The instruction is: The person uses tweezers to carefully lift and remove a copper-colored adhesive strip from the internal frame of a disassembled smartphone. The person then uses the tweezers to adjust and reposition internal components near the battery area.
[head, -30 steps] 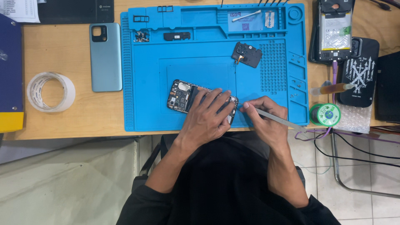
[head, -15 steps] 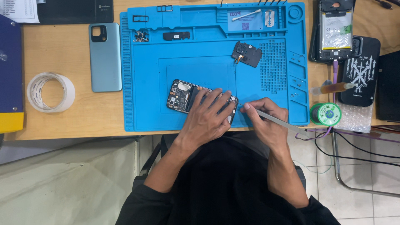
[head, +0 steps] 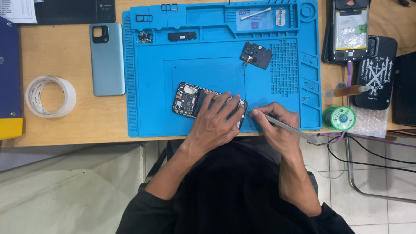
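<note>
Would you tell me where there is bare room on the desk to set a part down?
Bare wood lies between the tape roll and the blue mat, below the back cover. The mat's centre above the opened phone is free. Right of the mat is crowded.
</note>
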